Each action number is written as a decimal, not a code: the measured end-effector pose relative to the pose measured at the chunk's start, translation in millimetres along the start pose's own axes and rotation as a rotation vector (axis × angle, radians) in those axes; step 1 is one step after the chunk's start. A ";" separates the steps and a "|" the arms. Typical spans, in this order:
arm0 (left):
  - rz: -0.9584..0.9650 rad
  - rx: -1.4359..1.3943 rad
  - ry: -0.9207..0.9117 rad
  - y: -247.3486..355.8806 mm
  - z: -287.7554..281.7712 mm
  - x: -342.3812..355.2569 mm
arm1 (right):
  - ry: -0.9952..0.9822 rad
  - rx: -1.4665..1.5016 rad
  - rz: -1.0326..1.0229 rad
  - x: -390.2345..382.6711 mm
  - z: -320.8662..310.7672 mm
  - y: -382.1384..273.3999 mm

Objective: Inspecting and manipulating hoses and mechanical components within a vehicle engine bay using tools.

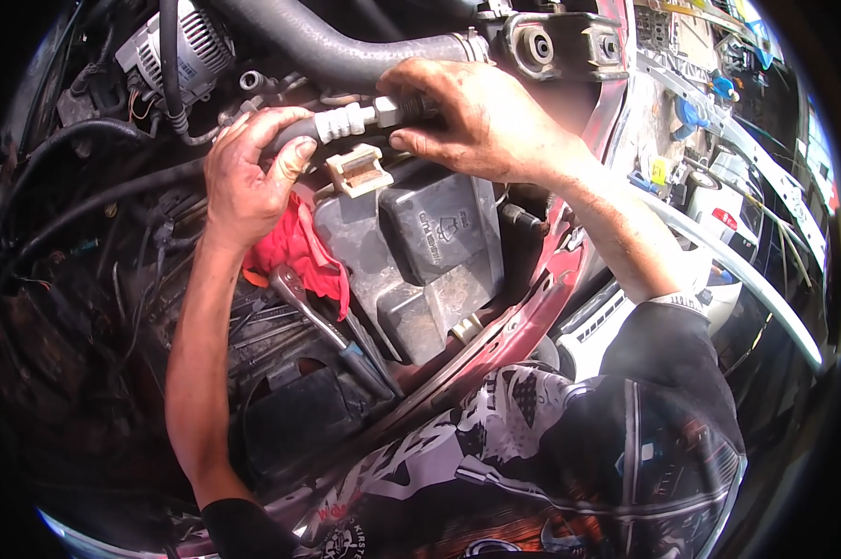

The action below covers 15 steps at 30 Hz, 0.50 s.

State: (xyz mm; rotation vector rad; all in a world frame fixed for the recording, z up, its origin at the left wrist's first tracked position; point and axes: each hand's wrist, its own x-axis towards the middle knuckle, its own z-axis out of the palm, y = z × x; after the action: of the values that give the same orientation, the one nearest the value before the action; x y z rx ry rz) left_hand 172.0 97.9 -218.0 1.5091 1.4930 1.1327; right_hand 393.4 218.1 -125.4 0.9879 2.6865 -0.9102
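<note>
Over the engine bay, my left hand is wrapped round a black rubber hose with a silver crimped collar. A hex nut follows the collar. Just past it, my right hand closes on a dark cylindrical fitting, partly hidden by the fingers. Directly below the hose is a pale plastic clip, beside a dark fluid reservoir. Under my left wrist lies a crumpled red cloth. A ratchet wrench rests against it, its handle slanting down to the right.
A thick black hose crosses the top, ending near a metal mount bracket. An alternator sits at the upper left. The red body edge runs along my front. Car parts and a white vehicle stand at the right.
</note>
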 end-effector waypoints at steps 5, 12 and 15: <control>0.018 0.023 -0.010 0.4 -1.1 0.2 | -0.142 -0.014 0.002 9.2 -6.7 1.1; 0.035 0.015 -0.008 -0.6 -0.6 0.3 | -0.138 -0.032 0.006 11.7 -9.8 -3.9; 0.012 0.007 -0.011 -0.9 -0.5 -0.2 | -0.122 -0.020 0.003 9.6 -8.9 -2.0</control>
State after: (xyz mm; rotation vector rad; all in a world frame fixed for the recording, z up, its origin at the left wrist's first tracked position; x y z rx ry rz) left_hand 171.2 97.8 -218.6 1.5285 1.4839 1.1254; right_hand 385.3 227.3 -120.3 0.9017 2.5871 -0.9108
